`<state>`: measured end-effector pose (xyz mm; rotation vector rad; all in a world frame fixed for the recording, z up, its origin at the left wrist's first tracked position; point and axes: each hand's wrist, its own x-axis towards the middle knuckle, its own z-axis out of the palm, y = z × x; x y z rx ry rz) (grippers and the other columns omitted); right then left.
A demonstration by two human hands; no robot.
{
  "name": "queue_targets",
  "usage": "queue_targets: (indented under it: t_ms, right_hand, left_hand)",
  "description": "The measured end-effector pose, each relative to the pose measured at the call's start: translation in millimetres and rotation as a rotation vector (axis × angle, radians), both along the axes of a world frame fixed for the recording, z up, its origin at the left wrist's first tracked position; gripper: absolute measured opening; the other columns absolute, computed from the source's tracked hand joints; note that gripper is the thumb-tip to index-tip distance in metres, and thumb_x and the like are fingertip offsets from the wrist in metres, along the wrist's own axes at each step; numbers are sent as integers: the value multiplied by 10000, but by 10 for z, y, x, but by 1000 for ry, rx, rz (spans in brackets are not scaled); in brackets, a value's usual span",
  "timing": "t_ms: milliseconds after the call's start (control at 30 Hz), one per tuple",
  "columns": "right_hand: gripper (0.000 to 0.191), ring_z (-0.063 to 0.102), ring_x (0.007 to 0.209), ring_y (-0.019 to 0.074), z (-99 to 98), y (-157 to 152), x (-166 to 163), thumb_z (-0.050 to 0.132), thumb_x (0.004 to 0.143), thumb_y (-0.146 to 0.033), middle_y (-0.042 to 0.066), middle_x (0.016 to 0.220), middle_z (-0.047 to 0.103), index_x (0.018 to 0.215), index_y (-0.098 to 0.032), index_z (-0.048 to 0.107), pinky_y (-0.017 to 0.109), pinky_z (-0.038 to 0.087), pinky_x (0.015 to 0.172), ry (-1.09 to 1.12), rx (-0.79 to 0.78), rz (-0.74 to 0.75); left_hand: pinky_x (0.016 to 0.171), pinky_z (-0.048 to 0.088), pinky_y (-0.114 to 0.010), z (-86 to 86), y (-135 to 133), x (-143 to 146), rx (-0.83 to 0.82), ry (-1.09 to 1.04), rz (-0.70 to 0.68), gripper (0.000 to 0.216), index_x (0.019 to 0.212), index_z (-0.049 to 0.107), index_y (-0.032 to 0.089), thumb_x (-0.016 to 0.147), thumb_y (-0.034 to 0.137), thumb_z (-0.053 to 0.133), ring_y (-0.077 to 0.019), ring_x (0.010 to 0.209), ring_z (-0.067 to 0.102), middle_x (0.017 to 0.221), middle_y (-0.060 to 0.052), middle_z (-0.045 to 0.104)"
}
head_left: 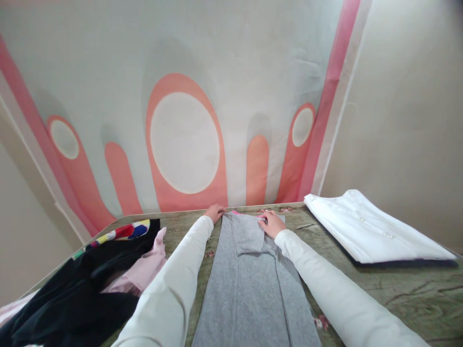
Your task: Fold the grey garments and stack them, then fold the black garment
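Grey garment (255, 294) on the table (405, 294)

The left hand (214, 213), fingers bent, is at its far left corner; the right hand (273, 224), half curled, is on its far edge. Whether they pinch it, I cannot tell. Left of the grip are black cloth (83, 289) and pink cloth (146, 266); right of it, white cloth (372, 229).

The light is soft and quite bright, dimming into the two o'clock corner; the printed wall banner (231, 86) appears slightly blurred.
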<state>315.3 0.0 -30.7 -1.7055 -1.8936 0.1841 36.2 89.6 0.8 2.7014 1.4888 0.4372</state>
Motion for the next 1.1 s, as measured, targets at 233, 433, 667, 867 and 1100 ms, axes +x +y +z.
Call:
queue_targets:
  t_ms: [233,433,667,867,1100]
  right_hand:
    - [260,510,912,178,4,-12,-6,499,785,-344,94,1059,493,966,-168,561,268,341,808,-16,-13,-15]
    - [241,507,910,183,-5,7,-10,499,780,-348,94,1049,496,930,-171,565,273,344,798,-11,-10,7]
    - [120,521,744,154,-50,53,43,535,731,-305,21,798,559,753,-191,507,262,367,699,185,69,94]
    - [148,528,666,141,-71,109,78,504,722,-277,-7,730,559,843,-199,468,271,403,667,323,117,113]
    - [214,552,783,157,-127,166,84,482,722,-243,35,877,572,929,-197,459,309,427,733,435,169,146]
  left_hand:
    - [845,373,-318,188,34,27,18,136,-2,211,828,639,205,678,102,531,-198,946,493,967,-51,581]
    - [873,294,-408,242,-69,113,107,184,28,160,780,632,204,715,122,511,-245,1025,415,982,-76,562]
    - [905,244,-400,171,-133,235,156,184,42,179,780,631,188,789,146,457,-230,1079,362,1037,-95,543]
    - [836,326,-373,50,-49,195,101,181,100,210,787,646,227,704,110,492,-229,1050,396,1047,-47,558]
    - [874,294,-397,46,34,149,78,205,121,198,773,660,240,730,188,473,-236,1061,388,1016,-32,581]
